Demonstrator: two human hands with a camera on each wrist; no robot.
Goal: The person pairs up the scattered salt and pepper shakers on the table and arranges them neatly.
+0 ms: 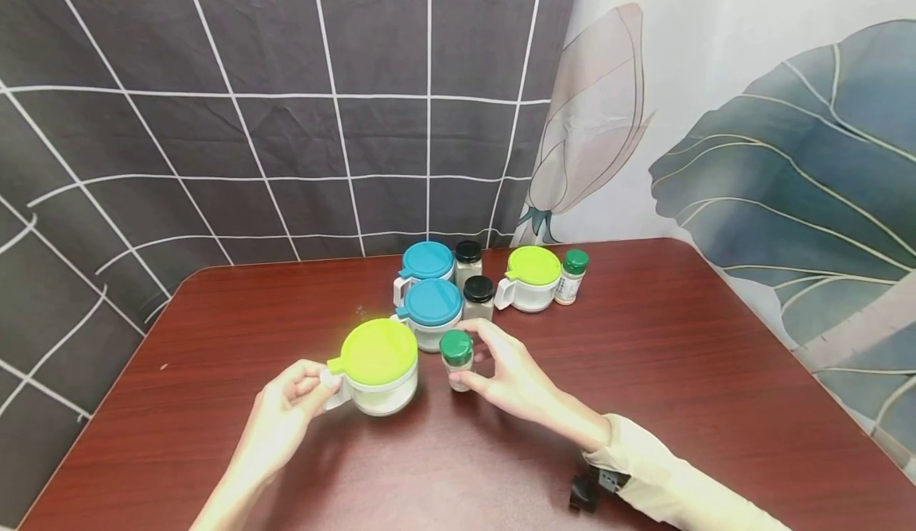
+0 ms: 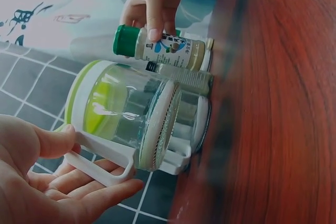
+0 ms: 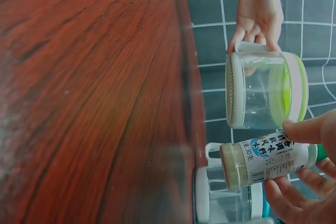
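Observation:
My left hand [image 1: 279, 420] pinches the white handle [image 2: 107, 161] of a clear seasoning jar [image 1: 379, 356] with a lime-green lid, held upright just above the table. My right hand [image 1: 518, 376] grips a small spice bottle [image 3: 268, 158] between thumb and fingers. It has a green cap [image 1: 456, 346], a printed label and pale contents, and its base is clear of the table in the right wrist view. Bottle and jar are side by side, a narrow gap apart. Just behind them stands a blue-lidded seasoning jar [image 1: 432, 302], partly overlapped by the lime-lidded one.
A second blue-lidded jar [image 1: 427, 261] and two black-capped bottles [image 1: 468, 254] are grouped behind. To their right stand another lime-lidded jar [image 1: 533, 269] and another green-capped bottle [image 1: 571, 277]. Curtains hang along the far edge of the brown table [image 1: 680, 356].

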